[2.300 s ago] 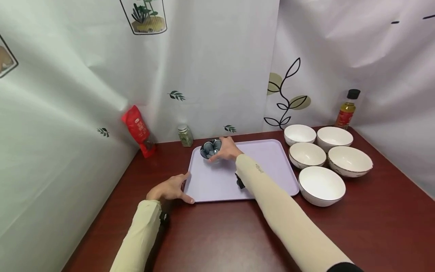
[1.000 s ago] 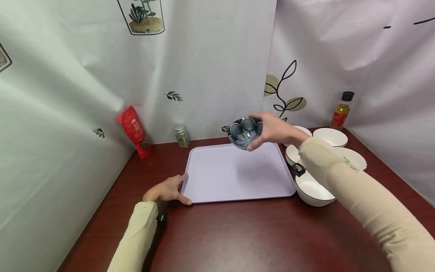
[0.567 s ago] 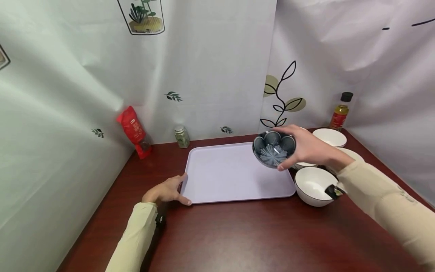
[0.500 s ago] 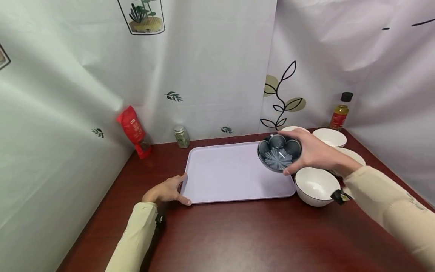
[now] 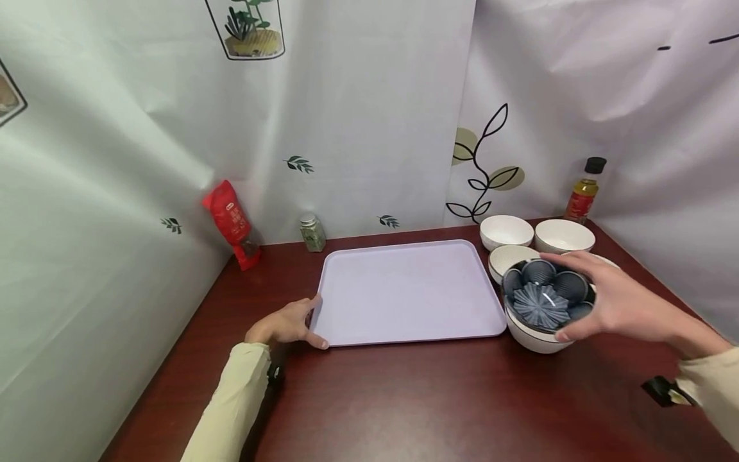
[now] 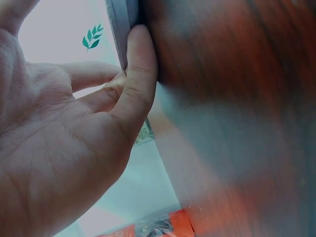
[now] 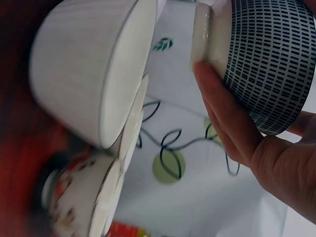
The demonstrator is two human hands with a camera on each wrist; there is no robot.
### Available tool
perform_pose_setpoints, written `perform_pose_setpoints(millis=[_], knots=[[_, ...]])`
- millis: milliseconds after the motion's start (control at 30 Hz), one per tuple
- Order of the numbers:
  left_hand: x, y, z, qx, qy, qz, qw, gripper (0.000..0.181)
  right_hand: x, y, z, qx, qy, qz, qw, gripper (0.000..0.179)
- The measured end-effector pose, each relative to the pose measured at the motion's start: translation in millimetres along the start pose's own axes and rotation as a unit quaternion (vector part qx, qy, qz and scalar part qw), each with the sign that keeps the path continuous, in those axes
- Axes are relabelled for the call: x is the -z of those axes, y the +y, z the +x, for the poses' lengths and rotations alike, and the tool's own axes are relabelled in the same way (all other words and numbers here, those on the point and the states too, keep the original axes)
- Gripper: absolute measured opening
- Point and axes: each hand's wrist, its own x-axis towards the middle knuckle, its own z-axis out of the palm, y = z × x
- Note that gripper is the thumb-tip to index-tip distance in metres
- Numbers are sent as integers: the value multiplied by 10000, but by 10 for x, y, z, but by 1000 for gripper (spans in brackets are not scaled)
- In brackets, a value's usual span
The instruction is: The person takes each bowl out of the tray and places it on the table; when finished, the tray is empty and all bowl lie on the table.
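My right hand [image 5: 626, 308] grips a dark blue patterned bowl [image 5: 541, 307] by its side, thumb at the near side and fingers at the far side. Its inside shows petal-like shapes round a pale blue flower; in the right wrist view its outside has small dark dashes. The bowl hangs over the front white bowl [image 5: 534, 340], and the right wrist view shows a gap between the two. My left hand [image 5: 285, 323] holds the near left corner of the lilac tray [image 5: 404, 295], thumb at the front edge and fingers along the left edge.
Several white bowls [image 5: 507, 231] stand grouped right of the tray, partly hidden by my right hand. An oil bottle [image 5: 583, 192] stands behind them. A small jar [image 5: 312, 232] and a red packet [image 5: 231, 221] stand by the back wall at the left. Curtains enclose the dark red table.
My right hand has lifted the blue patterned bowl off the tray and carried it right and nearer, over the front white bowl. My left hand has stayed at the tray corner.
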Motion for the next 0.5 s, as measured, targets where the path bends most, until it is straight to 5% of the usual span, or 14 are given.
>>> perform_pose_setpoints(millis=[500], knots=[[0,-7,3,-69,46,-51,10000,117,171,783,-633,-201,764,289,9965,123]])
